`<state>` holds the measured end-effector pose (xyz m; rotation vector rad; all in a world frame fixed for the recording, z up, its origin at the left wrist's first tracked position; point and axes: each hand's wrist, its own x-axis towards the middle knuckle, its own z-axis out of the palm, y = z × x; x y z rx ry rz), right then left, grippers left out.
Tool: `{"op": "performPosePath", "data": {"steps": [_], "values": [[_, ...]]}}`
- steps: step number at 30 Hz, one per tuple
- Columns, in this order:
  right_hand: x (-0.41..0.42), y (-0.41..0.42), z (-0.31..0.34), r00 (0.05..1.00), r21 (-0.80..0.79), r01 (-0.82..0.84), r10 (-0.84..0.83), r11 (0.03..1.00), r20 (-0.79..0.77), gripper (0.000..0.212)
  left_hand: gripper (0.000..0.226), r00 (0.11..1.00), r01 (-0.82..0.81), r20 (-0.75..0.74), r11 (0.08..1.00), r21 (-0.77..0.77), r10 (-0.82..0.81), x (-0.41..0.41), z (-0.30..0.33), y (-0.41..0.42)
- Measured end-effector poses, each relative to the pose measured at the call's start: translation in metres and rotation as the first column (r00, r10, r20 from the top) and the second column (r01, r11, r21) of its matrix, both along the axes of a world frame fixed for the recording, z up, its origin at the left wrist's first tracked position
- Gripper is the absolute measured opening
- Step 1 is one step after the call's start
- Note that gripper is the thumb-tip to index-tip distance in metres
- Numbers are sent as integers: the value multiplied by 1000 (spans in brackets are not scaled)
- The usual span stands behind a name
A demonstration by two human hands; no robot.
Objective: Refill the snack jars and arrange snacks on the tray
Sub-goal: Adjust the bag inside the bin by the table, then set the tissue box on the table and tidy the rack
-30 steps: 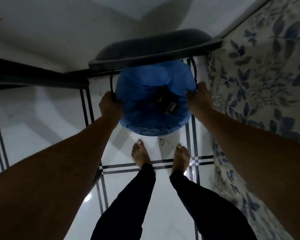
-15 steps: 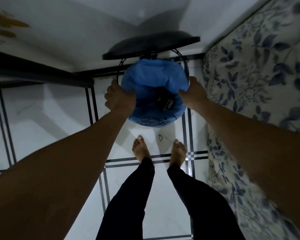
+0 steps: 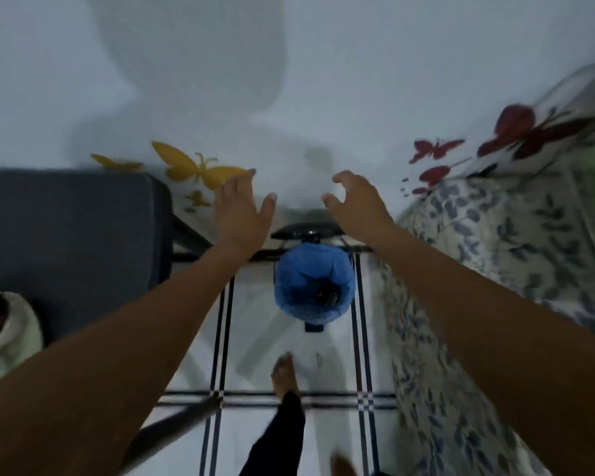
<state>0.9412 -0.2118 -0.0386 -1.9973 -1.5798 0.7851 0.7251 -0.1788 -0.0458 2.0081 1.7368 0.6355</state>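
Observation:
A bin lined with a blue bag (image 3: 312, 290) stands on the tiled floor under a small dark lid (image 3: 306, 231); some dark scraps lie inside it. My left hand (image 3: 238, 211) is raised above and left of the bin, fingers straight, holding nothing. My right hand (image 3: 356, 201) is raised above and right of it, fingers loosely curled, also holding nothing. Neither hand touches the bin. A pale jar (image 3: 4, 334) shows at the far left edge, blurred.
A dark grey table top (image 3: 69, 228) fills the left side. A bed with a leaf-print cover (image 3: 502, 269) runs along the right. The white wall ahead carries yellow (image 3: 200, 170) and red butterfly stickers (image 3: 516, 132). My bare foot (image 3: 284, 376) stands on the floor.
Both hands have let go of the blue bag's rim and lifted away. The view has risen and pulled back, so the bin looks smaller and the wall shows.

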Motion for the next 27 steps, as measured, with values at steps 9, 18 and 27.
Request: {"op": "performPosePath", "data": {"steps": [9,18,27], "values": [[-69,-72,237,915,390,-312,163,866,370,57,60,983,-78,-105,866,495,149,-91,248,-107],[-214,-122,389,844,671,-504,147,543,515,61,68,888,-247,-101,651,718,448,-238,388,-221],[-418,-186,426,803,740,-595,188,315,566,64,71,718,-401,-105,533,745,688,-438,417,-348]]}}
